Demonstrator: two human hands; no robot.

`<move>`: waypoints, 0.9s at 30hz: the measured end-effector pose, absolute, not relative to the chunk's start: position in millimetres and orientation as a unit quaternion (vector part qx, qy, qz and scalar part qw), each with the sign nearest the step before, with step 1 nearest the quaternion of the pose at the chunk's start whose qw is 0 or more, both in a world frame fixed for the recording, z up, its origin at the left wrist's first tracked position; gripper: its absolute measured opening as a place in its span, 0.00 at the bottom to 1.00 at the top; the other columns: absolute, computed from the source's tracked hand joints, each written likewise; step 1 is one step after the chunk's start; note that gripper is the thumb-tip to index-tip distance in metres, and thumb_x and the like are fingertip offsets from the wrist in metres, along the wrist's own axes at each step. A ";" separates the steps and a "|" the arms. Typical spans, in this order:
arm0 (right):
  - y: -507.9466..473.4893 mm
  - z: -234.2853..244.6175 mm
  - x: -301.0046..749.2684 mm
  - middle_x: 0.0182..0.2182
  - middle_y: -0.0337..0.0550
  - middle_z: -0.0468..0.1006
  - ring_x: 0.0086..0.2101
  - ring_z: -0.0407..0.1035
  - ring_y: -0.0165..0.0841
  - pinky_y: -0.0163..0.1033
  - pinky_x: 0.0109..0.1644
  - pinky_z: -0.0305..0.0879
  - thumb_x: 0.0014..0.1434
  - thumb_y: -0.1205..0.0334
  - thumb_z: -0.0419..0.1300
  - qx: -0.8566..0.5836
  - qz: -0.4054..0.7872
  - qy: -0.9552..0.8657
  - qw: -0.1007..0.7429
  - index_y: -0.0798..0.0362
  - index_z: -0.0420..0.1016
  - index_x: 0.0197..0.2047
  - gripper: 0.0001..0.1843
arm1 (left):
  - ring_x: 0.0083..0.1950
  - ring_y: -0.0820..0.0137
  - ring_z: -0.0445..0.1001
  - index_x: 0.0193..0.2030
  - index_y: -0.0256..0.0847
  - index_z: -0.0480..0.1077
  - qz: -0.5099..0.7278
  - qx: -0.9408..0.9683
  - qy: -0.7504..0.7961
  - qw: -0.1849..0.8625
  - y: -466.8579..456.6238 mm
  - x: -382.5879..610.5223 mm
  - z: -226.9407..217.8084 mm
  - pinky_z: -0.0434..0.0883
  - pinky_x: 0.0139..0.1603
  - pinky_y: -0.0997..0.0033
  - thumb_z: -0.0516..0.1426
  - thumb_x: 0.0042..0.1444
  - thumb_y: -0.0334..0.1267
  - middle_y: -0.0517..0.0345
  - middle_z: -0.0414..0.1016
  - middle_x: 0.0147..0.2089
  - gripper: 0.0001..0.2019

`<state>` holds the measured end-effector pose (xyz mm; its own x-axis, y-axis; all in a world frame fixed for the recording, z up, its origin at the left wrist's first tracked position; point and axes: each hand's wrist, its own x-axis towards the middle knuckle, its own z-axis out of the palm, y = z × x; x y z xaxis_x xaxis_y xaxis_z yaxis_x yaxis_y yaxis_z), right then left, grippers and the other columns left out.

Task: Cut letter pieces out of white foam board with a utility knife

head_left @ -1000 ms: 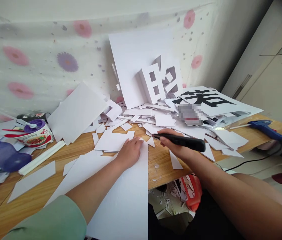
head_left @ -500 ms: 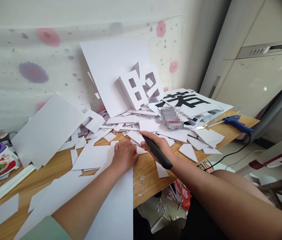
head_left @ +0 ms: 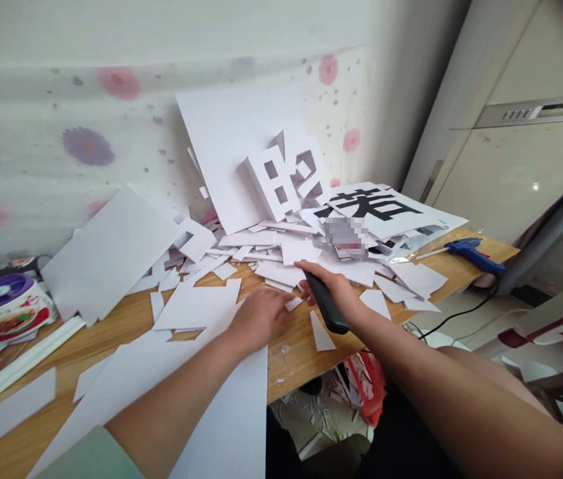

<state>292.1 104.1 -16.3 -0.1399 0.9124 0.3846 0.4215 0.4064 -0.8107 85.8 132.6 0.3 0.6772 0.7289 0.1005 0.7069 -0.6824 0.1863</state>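
Head view of a wooden tabletop (head_left: 294,352) littered with white board offcuts. The large white sheet (head_left: 231,406) lies flat on the tabletop, its near end overhanging the near edge; all places below are given from this sheet.

The left hand (head_left: 260,317) rests palm down on the sheet's far right corner, fingers stretched out and loosely apart, gripping nothing. Just right of that corner, the right hand (head_left: 335,291) has its fingers clamped around the black cutter (head_left: 327,305), which slants toward the near edge above bare wood. A small white scrap (head_left: 293,304) lies between the two hands, and a triangular offcut (head_left: 321,332) lies right of the sheet, near the cutter's lower end.

Beyond the sheet's far end sits the heap of offcuts (head_left: 281,249), with a cut-out board (head_left: 272,178) propped upright behind it. Far right of the sheet lie a printed sheet (head_left: 381,205) and a blue glue gun (head_left: 474,253). Far left stands a noodle cup (head_left: 6,314).
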 end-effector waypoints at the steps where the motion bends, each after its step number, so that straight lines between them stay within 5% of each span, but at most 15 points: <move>1: 98.1 -14.9 290.7 0.34 0.42 0.81 0.32 0.77 0.35 0.38 0.36 0.72 0.59 0.69 0.49 -0.477 0.277 -0.710 0.438 0.50 0.67 0.62 0.27 | 0.56 0.60 0.72 0.54 0.45 0.72 0.088 0.904 0.414 0.060 134.6 76.0 2.9 0.67 0.59 0.59 0.52 0.57 0.29 0.53 0.77 0.54 0.19; 4: 76.5 -17.1 276.2 0.37 0.43 0.81 0.34 0.76 0.37 0.40 0.38 0.71 0.56 0.73 0.52 -0.471 0.285 -0.749 0.368 0.46 0.72 0.58 0.28 | 0.59 0.50 0.69 0.56 0.35 0.71 0.088 0.860 0.502 0.034 142.7 37.7 6.3 0.64 0.60 0.49 0.49 0.60 0.32 0.41 0.74 0.57 0.19; 9: 39.8 -30.7 234.7 0.37 0.51 0.79 0.35 0.75 0.42 0.43 0.39 0.69 0.54 0.73 0.56 -0.440 0.261 -0.814 0.274 0.51 0.74 0.53 0.23 | 0.64 0.55 0.65 0.57 0.41 0.70 0.053 0.816 0.574 0.037 143.3 -30.6 -0.2 0.61 0.65 0.56 0.51 0.60 0.40 0.49 0.70 0.63 0.19; 17: 20.5 -30.3 219.3 0.34 0.49 0.80 0.32 0.76 0.41 0.43 0.37 0.71 0.61 0.63 0.55 -0.463 0.272 -0.791 0.292 0.51 0.71 0.50 0.14 | 0.59 0.44 0.70 0.56 0.31 0.68 0.076 0.668 0.739 0.045 104.8 -153.6 -6.5 0.67 0.56 0.44 0.49 0.58 0.48 0.32 0.72 0.58 0.26; 21: 6.7 -29.8 219.1 0.31 0.46 0.80 0.30 0.77 0.44 0.46 0.33 0.71 0.60 0.60 0.56 -0.511 0.266 -0.767 0.283 0.48 0.69 0.49 0.13 | 0.58 0.55 0.72 0.55 0.39 0.69 0.136 0.653 0.741 0.074 79.0 -179.9 -16.6 0.66 0.60 0.56 0.50 0.57 0.49 0.45 0.74 0.57 0.23; 27: -21.0 -54.5 205.0 0.56 0.52 0.74 0.50 0.74 0.45 0.49 0.48 0.73 0.59 0.58 0.59 -0.491 0.383 -0.667 0.410 0.44 0.66 0.48 0.13 | 0.47 0.59 0.77 0.43 0.42 0.72 0.246 0.610 0.745 0.111 76.6 -182.5 -30.9 0.72 0.51 0.61 0.55 0.51 0.49 0.51 0.79 0.44 0.17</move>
<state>205.0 -21.0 -54.5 -0.1824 0.9684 0.1699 0.3407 0.2244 -0.9130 -182.5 76.6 -30.9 -0.2320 0.9632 0.1357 0.8543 0.1350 0.5019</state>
